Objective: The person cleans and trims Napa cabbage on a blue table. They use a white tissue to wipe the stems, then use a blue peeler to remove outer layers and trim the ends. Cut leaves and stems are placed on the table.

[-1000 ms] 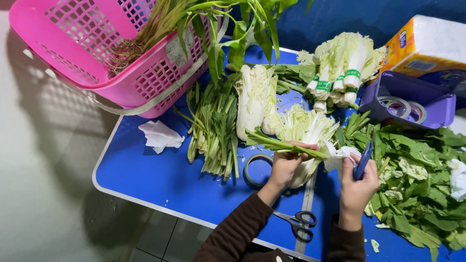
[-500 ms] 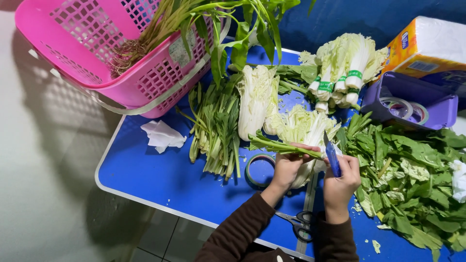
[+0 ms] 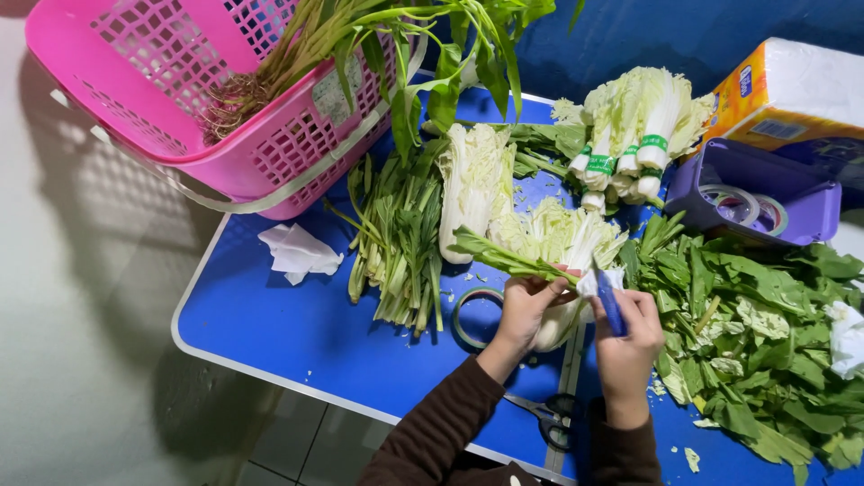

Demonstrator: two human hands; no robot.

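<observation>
Left hand (image 3: 526,301) grips a leafy stalk (image 3: 499,256) (long axis running left); right hand (image 3: 630,328), just beside it, clasps a blue knife (image 3: 611,310).

One view only, head-worn. It looked steeply down, almost straight down, from above the person's chest onto a blue folding table (image 3: 270,315). The near table edge ran diagonally across the lower left, with pale floor (image 3: 81,297) beyond it filling the left side. Both forearms entered from the bottom edge; the left hand (image 3: 526,306) and right hand (image 3: 630,328) sat just below centre, at close working range. The far end of the table reached the top of the frame, where a pink basket (image 3: 180,108) was cropped. No second view overlapped.
</observation>
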